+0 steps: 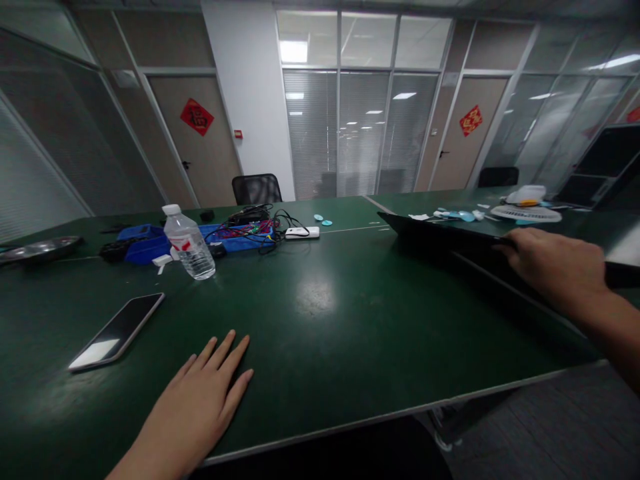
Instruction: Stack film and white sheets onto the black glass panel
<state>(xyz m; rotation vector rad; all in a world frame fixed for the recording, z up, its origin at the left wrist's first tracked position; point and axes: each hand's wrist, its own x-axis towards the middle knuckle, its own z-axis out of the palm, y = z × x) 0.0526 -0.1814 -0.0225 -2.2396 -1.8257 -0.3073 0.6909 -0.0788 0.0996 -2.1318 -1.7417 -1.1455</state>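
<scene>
My left hand (200, 393) lies flat on the green table (320, 360) near its front edge, fingers spread, with nothing in it. To its left a phone (120, 330) rests face up. On the right, my right hand (555, 263) is closed on the edge of a thin black flat panel (440, 233). The panel is tilted, and a dark shadow lies under it. Its kind is not clear, and the fingertips are partly hidden at its edge. Beyond my left hand a clear water bottle (190, 243) with a white cap stands upright.
Blue bins (240, 241) with tangled cables stand behind the bottle, beside a white power strip (303, 233). A round metallic object (43, 250) is at the far left. A white fan-like grille (527, 213) and small light-blue pieces (460, 215) lie at the back right. A black chair (257, 189) stands beyond.
</scene>
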